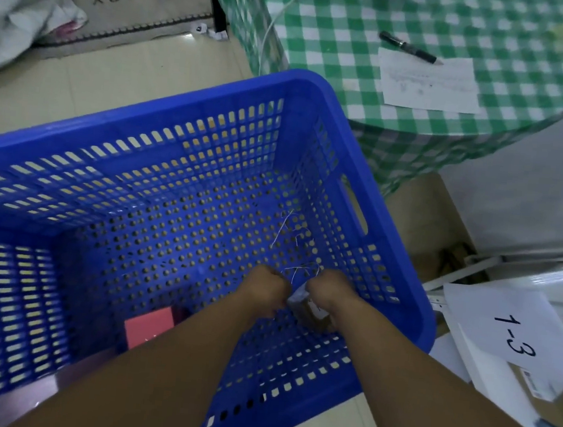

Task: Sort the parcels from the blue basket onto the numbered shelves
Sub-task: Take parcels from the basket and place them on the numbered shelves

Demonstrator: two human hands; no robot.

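i see a small brown cardboard parcel [313, 314] with a white label and a pale taped end, low inside the blue perforated plastic basket [319, 93] near its right wall. my left hand [266, 289] and right hand [329, 287] both curl tight onto it. the parcel sits between the fists and just beneath them.

- Both hands reach down into the blue basket [296, 84]. The left hand [266, 289] and right hand [329, 288] are curled round a small brown parcel [311, 314] held between them.
- A pink parcel [149, 326] lies on the basket floor, left of the forearms.
- A sheet marked "1-3" [516, 334] hangs on the white shelf at the right.
- On the green checked tabletop [343, 23], a black pen [408, 47] lies across a paper sheet [430, 83].
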